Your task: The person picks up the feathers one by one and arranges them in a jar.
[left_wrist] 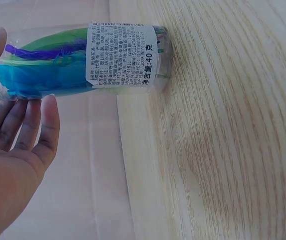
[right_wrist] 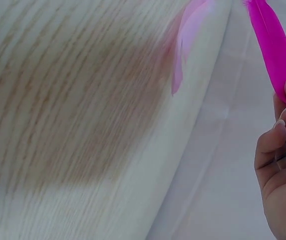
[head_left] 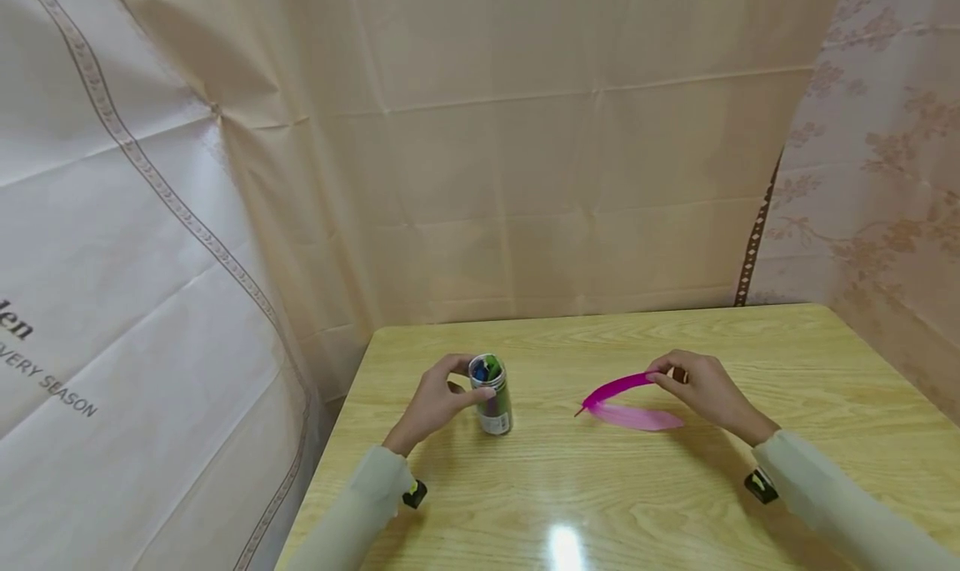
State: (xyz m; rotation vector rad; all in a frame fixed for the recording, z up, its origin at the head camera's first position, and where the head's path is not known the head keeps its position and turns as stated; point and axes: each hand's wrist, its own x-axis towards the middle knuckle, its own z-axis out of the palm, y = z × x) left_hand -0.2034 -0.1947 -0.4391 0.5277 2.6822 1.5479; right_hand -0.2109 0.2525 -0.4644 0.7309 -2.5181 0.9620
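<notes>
A clear plastic jar (head_left: 498, 404) stands upright and uncapped on the table, its white printed label (left_wrist: 123, 57) near the base. Green, purple and blue feathers (left_wrist: 53, 75) fill it. My left hand (head_left: 438, 393) holds the jar near its mouth, thumb on one side and fingers on the other. To the right, my right hand (head_left: 701, 388) pinches a magenta feather (head_left: 621, 384) by its tip between thumb and fingers, the feather's quill pointing left toward the jar. Just below it in the head view is a pale pink feather (head_left: 637, 418), meeting the magenta one near the quill.
The wood-grain table (head_left: 660, 504) extends around both hands. Behind it hangs a beige cloth (head_left: 555, 179), with a white printed cloth (head_left: 112, 304) at the left and a floral one (head_left: 892, 187) at the right. A dark device sits at each wrist.
</notes>
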